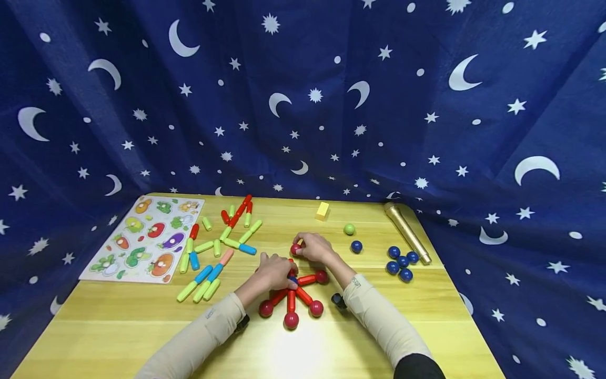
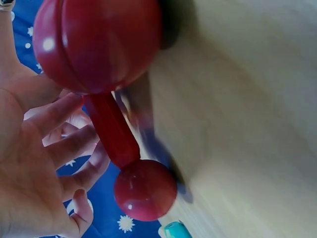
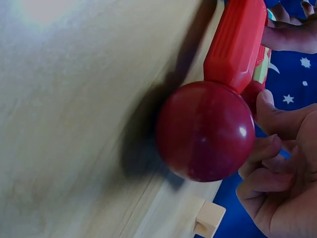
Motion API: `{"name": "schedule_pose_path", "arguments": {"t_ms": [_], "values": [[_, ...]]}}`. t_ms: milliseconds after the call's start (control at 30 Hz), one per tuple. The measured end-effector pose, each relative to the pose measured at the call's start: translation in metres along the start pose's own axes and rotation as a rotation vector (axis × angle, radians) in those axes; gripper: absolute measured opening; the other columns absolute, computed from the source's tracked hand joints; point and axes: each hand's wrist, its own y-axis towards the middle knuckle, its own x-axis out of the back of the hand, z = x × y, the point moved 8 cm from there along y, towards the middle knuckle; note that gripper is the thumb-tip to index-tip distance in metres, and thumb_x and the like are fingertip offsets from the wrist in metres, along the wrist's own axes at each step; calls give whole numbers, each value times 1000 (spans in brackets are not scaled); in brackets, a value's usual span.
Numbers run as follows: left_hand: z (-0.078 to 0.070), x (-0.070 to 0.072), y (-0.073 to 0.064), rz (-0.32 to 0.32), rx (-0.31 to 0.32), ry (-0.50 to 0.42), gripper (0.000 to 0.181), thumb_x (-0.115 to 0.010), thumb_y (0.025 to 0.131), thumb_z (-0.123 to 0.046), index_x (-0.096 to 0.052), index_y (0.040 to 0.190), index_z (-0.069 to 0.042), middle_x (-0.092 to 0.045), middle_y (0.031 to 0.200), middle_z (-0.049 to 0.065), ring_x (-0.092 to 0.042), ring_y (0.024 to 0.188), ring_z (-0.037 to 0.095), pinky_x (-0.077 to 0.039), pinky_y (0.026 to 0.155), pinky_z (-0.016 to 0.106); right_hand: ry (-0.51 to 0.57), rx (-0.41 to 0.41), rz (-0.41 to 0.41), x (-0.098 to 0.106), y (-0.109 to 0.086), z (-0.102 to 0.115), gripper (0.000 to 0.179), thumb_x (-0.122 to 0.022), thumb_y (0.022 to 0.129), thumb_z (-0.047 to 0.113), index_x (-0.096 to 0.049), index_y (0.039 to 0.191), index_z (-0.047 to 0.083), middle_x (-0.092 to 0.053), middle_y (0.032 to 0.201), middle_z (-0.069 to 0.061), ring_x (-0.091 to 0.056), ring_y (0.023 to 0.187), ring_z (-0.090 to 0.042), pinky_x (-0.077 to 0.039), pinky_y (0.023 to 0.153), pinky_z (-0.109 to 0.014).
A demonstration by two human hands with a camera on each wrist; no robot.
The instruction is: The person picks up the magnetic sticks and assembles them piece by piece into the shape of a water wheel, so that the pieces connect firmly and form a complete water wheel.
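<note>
A flat star of red rods (image 1: 291,301) spreads out from a blue ball (image 1: 293,280) at its middle, with red balls (image 1: 291,320) on the rods' outer ends. My left hand (image 1: 273,272) reaches over the star and grips the blue ball, thumb on the near side. At the star's far side my right hand (image 1: 316,246) pinches a red ball (image 1: 295,249) by the end of a rod. The left wrist view shows a red rod (image 2: 111,129) ending in a ball. In the right wrist view, another rod's ball (image 3: 205,131) partly hides the pinched one.
Several green, blue and red rods (image 1: 215,271) lie left of the star, beside a vegetable picture sheet (image 1: 142,242). A yellow block (image 1: 322,211), a green ball (image 1: 349,229), several blue balls (image 1: 392,267) and a gold tube (image 1: 407,231) lie behind and to the right.
</note>
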Motion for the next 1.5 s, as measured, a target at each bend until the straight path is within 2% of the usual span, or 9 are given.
{"name": "schedule_pose_path", "arguments": {"t_ms": [400, 500, 633, 900, 1000, 1100, 1233, 1367, 1500], "values": [[4, 2, -8, -41, -8, -24, 38, -70, 82, -51, -70, 113, -29, -70, 106, -2, -58, 89, 24, -32, 74, 42, 118, 189, 120, -11, 1, 15, 30, -64, 94, 16, -65, 124, 14, -72, 110, -11, -65, 109, -29, -49, 94, -45], [6, 1, -9, -51, -2, -48, 40, -69, 84, -51, -69, 117, -28, -69, 114, 0, -60, 93, 25, -35, 74, 42, 121, 165, 72, -3, -11, 14, 32, -64, 94, 17, -63, 126, 15, -71, 111, -11, -65, 106, -29, -51, 87, -45], [11, 2, -5, -103, -20, -114, 44, -69, 84, -48, -68, 121, -24, -70, 110, 2, -62, 92, 27, -42, 75, 45, 113, 129, 1, 7, -35, 16, 25, -72, 88, 22, -68, 112, 18, -72, 98, -4, -66, 91, -23, -49, 70, -38], [31, 9, -8, -153, -116, -421, 33, -71, 87, -15, -69, 120, -11, -73, 108, 8, -68, 102, 26, -53, 86, 43, 74, 134, -9, -4, -60, 26, 37, -79, 81, 33, -65, 113, 22, -73, 93, 1, -65, 83, -16, -46, 64, -32], [44, 13, -15, -212, -127, -472, 25, -68, 88, -6, -71, 113, -10, -73, 105, 9, -68, 97, 25, -55, 83, 39, 14, 133, -23, -10, -62, 29, 33, -79, 79, 38, -67, 105, 21, -70, 87, 3, -62, 75, -14, -44, 59, -31], [64, 17, -27, -288, -81, -471, 20, -68, 87, -4, -72, 105, -11, -73, 103, 8, -66, 94, 24, -54, 81, 39, -46, 123, -46, -13, -63, 30, 28, -79, 79, 42, -68, 95, 22, -64, 76, 6, -55, 65, -12, -40, 52, -30], [102, 20, -43, -314, 75, -411, 14, -70, 87, -7, -72, 100, -13, -70, 100, 7, -66, 93, 24, -53, 82, 42, -103, 113, -114, -11, -64, 29, 24, -78, 80, 40, -69, 92, 21, -60, 73, 5, -49, 59, -12, -36, 49, -30], [138, 18, -60, -231, 253, -254, 18, -77, 82, -17, -65, 95, -13, -63, 90, 7, -61, 81, 24, -50, 71, 42, -147, 117, -161, -7, -66, 27, 23, -79, 80, 34, -74, 97, 19, -64, 80, 2, -52, 63, -13, -38, 49, -30], [151, 17, -81, -162, 360, -178, 35, -84, 74, -23, -58, 93, -10, -59, 85, 10, -57, 72, 27, -46, 58, 39, -166, 120, -175, -8, -68, 28, 22, -80, 80, 30, -76, 98, 20, -60, 81, 3, -53, 64, -13, -40, 49, -30]]}}
